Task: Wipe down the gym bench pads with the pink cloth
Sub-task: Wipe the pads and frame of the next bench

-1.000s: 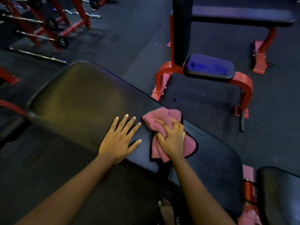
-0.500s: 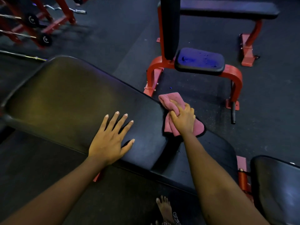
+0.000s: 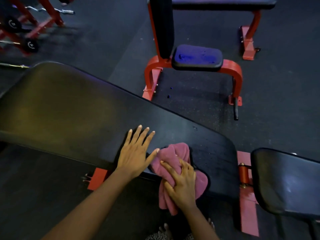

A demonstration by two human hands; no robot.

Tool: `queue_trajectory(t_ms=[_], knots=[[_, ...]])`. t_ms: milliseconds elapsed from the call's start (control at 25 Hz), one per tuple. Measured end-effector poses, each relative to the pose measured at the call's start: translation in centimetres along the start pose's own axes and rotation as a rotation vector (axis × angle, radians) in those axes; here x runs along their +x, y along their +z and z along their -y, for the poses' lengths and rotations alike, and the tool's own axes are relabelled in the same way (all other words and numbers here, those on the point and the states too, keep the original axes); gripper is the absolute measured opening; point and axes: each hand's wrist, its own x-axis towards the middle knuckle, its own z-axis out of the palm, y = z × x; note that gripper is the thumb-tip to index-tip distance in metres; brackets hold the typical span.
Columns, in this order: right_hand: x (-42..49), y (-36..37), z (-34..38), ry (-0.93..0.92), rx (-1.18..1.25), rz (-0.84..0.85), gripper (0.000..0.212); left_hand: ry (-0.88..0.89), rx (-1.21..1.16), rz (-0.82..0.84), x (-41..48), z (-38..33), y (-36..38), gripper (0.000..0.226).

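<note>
Bench pad [image 3: 86,110]: right hand [image 3: 183,184], clutching pink cloth [image 3: 174,153], swept far edge to near; left hand [image 3: 135,153] flat, splayed. Stroke done.

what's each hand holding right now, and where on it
The right hand grips the pink cloth at its bunched middle on the bench pad; the left hand lies flat, holding nothing.
</note>
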Motion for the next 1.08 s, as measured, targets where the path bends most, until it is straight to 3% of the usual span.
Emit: queue_trajectory(t_ms=[320,480,720,840,1080], knots=[[8.7,-1.1,-9.2,0.04,0.06,-0.073,0.048,0.046,-0.005,0.03,3.5,-7.9,4.8,0.063],[12.8,-1.7,-13.5,0.077,0.074,-0.074,0.05,0.119,0.104,0.011,3.2,-9.0,6.7,0.062],[17.8,-3.1,-19.5,0.309,0.056,-0.031,0.057,0.116,0.191,0.009,3.3,-9.1,7.0,0.063],[15.6,-3.3,-18.7,0.31,0.033,-0.031,0.059,0.116,0.2,0.027,3.2,-9.1,7.0,0.064],[1.4,-2.0,-14.3,0.328,0.117,-0.129,0.05,0.172,0.183,0.059,2.7,-9.6,6.7,0.062]])
